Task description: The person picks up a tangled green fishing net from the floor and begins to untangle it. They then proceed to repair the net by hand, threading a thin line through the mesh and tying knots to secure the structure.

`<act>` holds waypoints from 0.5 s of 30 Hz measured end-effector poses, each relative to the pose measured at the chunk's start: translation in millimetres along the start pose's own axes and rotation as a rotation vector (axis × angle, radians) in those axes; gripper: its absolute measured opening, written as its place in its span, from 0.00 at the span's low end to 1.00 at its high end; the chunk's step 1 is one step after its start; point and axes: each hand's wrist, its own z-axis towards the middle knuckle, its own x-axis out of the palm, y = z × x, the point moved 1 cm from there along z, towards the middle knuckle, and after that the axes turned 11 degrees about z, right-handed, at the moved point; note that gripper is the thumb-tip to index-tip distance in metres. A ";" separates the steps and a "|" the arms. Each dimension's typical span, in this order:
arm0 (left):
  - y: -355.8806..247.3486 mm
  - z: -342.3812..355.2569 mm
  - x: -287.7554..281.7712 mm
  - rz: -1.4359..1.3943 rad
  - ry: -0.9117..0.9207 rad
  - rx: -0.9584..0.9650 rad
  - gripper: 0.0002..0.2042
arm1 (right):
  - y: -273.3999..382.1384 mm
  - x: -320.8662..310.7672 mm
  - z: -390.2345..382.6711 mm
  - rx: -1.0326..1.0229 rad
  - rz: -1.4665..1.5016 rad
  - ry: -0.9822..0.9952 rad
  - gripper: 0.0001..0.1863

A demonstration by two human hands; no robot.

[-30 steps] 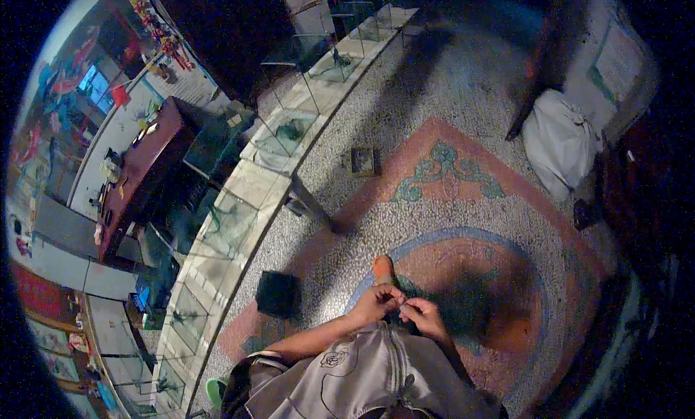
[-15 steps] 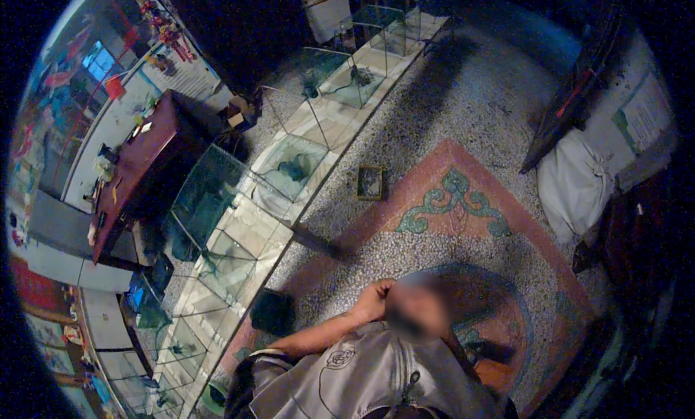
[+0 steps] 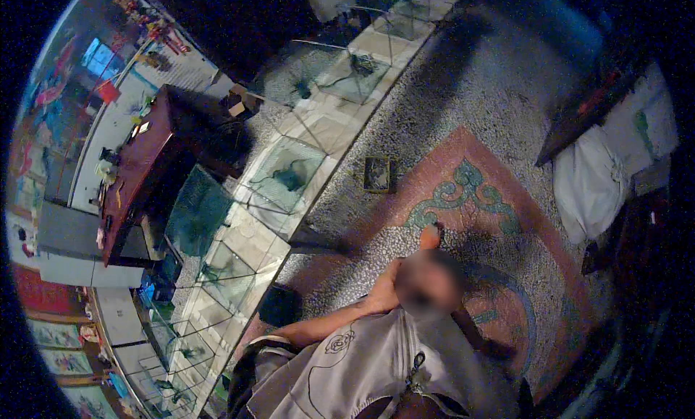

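Observation:
My left hand [image 3: 386, 289] reaches in front of my grey jacket [image 3: 347, 361]. Its fingers curl toward a blurred patch [image 3: 430, 281] that hides their tips, so what they hold cannot be made out. On the other side of that patch, my right forearm [image 3: 470, 331] shows only as a dark shape. The blur and shadow hide my right hand. A small skin-coloured shape [image 3: 431, 237] with a dark tip sticks out above the blur; its kind is unclear.
A long pale bench [image 3: 242, 254] carries several greenish thin-framed boxes [image 3: 288, 174]. Left of it stands a dark red desk [image 3: 137, 180]. A yellow-rimmed box [image 3: 377, 190] rests on the speckled floor, a dark container [image 3: 281, 305] beside the bench. Far right is a white sack [image 3: 590, 187].
My left hand and the blurred patch have shifted slightly up and right. The skin-coloured shape has appeared above the patch. The whole view has turned a little.

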 end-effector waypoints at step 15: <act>-69.4 279.2 36.1 0.015 0.159 -0.036 0.27 | 59.7 -210.5 212.2 -0.861 -0.674 0.092 0.08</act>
